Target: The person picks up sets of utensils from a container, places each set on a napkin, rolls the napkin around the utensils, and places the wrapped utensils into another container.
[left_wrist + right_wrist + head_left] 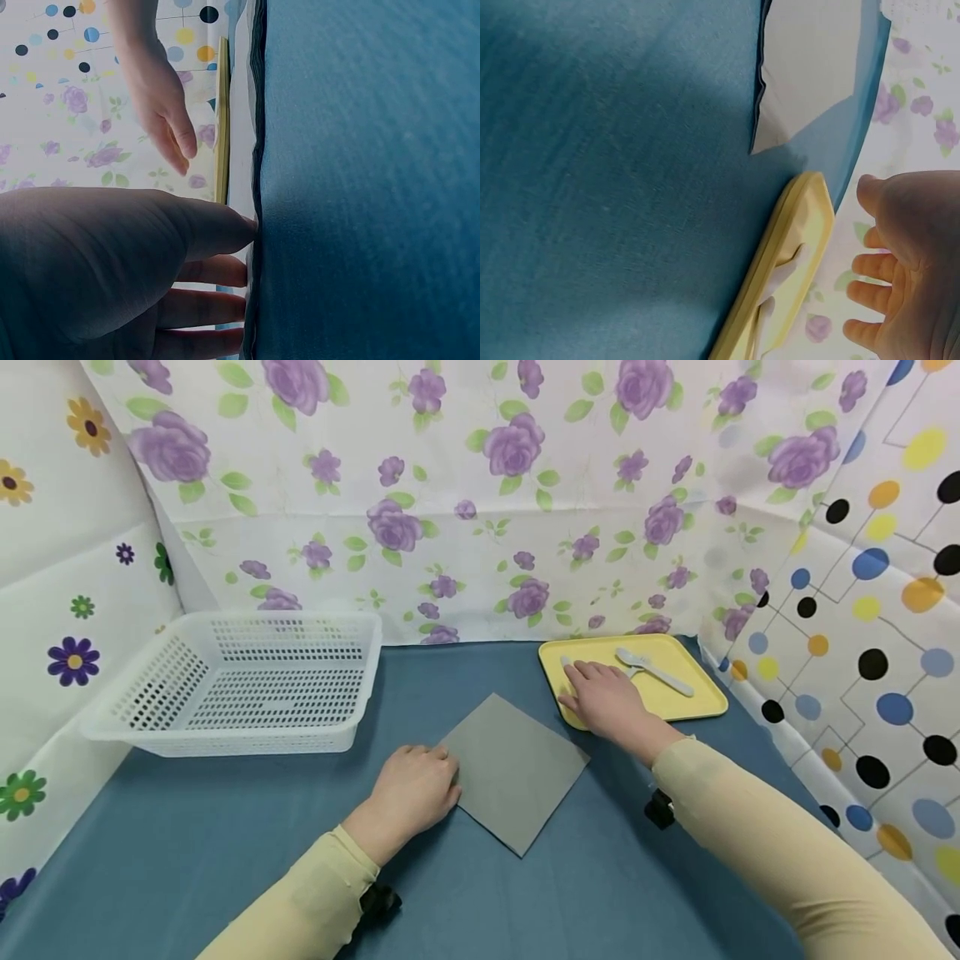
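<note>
A grey folded napkin (pixel 517 777) lies flat on the blue tablecloth, turned like a diamond. At its left edge rests my left hand (pixel 416 789); in the left wrist view the thumb (pixel 217 229) and fairly straight fingers touch the layered edge. My right hand (pixel 607 697) hovers over the left part of a yellow tray (pixel 708 703), holding nothing, its fingers loosely extended in the right wrist view. On the tray lies a pale fork (pixel 660 674), crossing another pale utensil (pixel 634 672). My hand partly hides that second utensil and the tip of one more at the tray's left.
A white perforated plastic basket (pixel 348 739) stands at the back left. Flowered sheets (pixel 465 560) hang behind and at the left, and a dotted sheet (pixel 900 635) hangs at the right. Blue tablecloth (pixel 247 827) covers the table.
</note>
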A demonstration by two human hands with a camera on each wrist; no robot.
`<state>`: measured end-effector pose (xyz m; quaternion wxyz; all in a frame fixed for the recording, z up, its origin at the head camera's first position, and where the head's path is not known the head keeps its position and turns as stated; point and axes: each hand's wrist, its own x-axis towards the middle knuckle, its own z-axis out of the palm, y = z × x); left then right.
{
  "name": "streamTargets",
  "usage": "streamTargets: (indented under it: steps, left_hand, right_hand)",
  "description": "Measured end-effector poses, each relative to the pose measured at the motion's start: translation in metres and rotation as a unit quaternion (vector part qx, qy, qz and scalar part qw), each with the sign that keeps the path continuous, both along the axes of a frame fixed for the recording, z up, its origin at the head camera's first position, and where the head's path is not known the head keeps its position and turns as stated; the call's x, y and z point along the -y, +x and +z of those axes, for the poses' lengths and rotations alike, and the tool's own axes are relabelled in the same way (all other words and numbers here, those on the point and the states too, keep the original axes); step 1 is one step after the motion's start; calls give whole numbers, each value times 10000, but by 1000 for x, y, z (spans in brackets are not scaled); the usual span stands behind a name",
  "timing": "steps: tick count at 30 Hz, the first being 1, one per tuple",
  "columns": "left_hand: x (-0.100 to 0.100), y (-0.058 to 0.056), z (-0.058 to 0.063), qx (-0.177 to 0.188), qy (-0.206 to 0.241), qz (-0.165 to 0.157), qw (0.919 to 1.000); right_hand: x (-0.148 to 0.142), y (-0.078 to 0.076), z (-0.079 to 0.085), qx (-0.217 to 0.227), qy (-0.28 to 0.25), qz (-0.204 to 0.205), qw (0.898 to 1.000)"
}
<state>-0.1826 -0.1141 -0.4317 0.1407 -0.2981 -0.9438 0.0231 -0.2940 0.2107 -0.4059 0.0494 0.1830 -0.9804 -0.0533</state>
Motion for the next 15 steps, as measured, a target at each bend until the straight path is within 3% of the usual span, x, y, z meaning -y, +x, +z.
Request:
streamTargets:
  steps: [15]
  left_hand:
    - [-1,1,-1,11,-66,83,9999]
  right_hand:
    - [2,-11,-1,292,15,-435,9986]
